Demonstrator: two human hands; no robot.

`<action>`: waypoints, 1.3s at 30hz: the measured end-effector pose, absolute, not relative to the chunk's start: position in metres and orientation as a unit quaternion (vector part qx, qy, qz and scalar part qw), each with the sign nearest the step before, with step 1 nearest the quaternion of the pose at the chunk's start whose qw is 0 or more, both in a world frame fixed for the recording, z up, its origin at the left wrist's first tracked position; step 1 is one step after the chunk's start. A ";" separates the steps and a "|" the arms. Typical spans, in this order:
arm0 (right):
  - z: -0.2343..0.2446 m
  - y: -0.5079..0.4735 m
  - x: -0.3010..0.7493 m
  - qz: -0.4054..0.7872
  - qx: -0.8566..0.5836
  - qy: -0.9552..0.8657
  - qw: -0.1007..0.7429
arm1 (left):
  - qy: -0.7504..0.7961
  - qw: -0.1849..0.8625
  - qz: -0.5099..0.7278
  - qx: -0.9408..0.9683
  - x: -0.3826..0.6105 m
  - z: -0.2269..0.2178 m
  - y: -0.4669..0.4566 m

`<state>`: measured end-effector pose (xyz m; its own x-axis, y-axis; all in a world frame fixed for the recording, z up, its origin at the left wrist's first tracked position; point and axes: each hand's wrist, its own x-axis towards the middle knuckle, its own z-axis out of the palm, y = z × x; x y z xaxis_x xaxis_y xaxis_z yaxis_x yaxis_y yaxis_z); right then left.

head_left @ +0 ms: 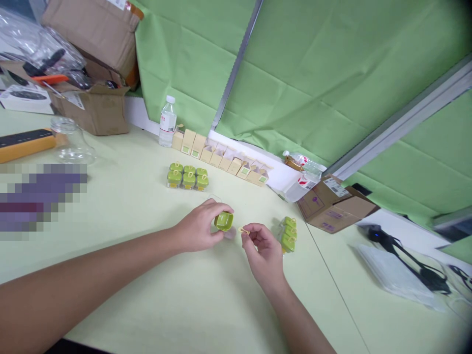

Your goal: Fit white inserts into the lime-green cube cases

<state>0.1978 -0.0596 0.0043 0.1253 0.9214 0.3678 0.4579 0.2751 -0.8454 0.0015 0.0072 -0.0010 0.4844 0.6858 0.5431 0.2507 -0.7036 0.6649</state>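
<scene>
My left hand (201, 227) grips a small square green lid (223, 221) by its sides, with the hollow face turned toward me. Just to the right, my right hand (264, 250) pinches a thin yellow loop (243, 230) between thumb and fingertips, a little apart from the lid. A clear piece (230, 232) shows below the lid; I cannot tell what it is. Beyond my left hand stands a group of small clear jars with green lids (189, 178). Another group of green-lidded jars (289, 235) stands right of my right hand.
A row of small cardboard boxes (221, 156) lines the back, beside a water bottle (167, 123). More bottles (303, 184) and an open carton (334, 204) stand back right. A clear glass jar (70, 140), an orange power strip (27, 144) and a cardboard box (99, 110) are left.
</scene>
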 end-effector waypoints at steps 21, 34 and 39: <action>0.004 -0.061 0.201 0.179 -0.543 -0.668 0.477 | 0.277 0.252 0.420 0.827 0.002 0.001 0.007; 0.008 -0.066 0.195 0.169 -0.501 -0.696 0.486 | 0.233 0.228 0.400 0.856 0.006 0.000 0.001; 0.008 -0.068 0.193 0.158 -0.491 -0.712 0.476 | 0.227 0.219 0.391 0.865 0.010 -0.002 -0.001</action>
<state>0.1927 -0.0678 0.0084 -0.0645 0.8497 0.5234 0.5480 0.4685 -0.6930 0.0095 -0.0015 -0.0019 0.5911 0.5642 0.5764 0.2214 -0.8007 0.5567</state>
